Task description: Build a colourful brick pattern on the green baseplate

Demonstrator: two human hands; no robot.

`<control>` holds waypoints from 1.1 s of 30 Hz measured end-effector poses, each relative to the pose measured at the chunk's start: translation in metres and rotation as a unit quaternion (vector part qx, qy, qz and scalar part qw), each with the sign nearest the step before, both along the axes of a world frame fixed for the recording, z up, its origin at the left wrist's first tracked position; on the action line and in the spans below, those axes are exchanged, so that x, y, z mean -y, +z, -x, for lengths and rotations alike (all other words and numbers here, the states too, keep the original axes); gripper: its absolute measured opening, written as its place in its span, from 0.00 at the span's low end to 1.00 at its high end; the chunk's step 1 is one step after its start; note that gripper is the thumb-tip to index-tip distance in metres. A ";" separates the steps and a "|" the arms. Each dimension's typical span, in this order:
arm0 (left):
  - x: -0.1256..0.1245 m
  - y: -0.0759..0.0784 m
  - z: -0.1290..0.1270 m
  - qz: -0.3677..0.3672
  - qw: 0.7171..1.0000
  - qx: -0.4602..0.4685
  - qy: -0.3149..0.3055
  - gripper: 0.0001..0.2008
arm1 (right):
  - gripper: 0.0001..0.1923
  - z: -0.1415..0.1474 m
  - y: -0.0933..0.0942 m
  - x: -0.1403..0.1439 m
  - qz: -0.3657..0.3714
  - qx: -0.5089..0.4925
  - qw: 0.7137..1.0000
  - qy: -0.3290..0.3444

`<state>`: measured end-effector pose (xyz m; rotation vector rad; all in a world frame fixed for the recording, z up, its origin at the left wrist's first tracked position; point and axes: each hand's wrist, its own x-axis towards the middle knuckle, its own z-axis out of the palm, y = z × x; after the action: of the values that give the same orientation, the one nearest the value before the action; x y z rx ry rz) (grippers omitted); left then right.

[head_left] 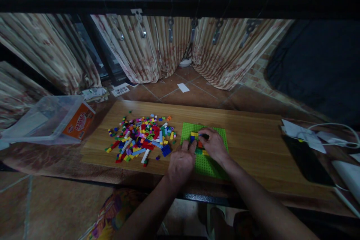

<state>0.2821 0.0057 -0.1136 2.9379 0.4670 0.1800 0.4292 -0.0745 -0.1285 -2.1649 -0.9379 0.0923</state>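
Note:
A green studded baseplate (208,172) lies on the wooden board, carrying a small cluster of toy bricks. A yellow brick (194,134) and a blue brick (192,138) show at the cluster's upper left. Beside them are a red-orange brick (200,144), a green brick (199,150) and another yellow piece (205,153), partly covered. My left hand (180,163) rests at the plate's left edge, fingers stretched apart and touching the cluster's left side. Over the cluster's right side, my right hand (214,144) has its fingers pinched; a dark spot shows there, too small to name.
Loose bricks (137,138) in many colours are heaped on the board (253,146) left of the plate. A clear plastic bin (53,120) stands farther left. To the right lie a dark flat device (308,161), papers and a white cable (334,125). Curtains hang behind.

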 end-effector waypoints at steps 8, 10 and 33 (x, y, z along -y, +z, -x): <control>0.001 0.004 -0.003 -0.018 1.000 -0.018 0.000 0.22 | 0.07 -0.002 -0.009 -0.003 -0.040 -0.041 0.998 -0.031; 0.002 0.004 -0.004 -0.020 0.999 -0.027 0.002 0.22 | 0.07 -0.002 -0.010 -0.004 -0.043 -0.052 0.997 -0.037; 0.006 -0.005 -0.005 -0.020 0.999 -0.027 0.010 0.24 | 0.12 -0.004 -0.014 0.002 -0.044 -0.026 0.999 0.005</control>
<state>0.2875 -0.0007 -0.1184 2.9842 0.5049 0.1144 0.4336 -0.0769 -0.1430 -2.0677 -0.9080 0.1091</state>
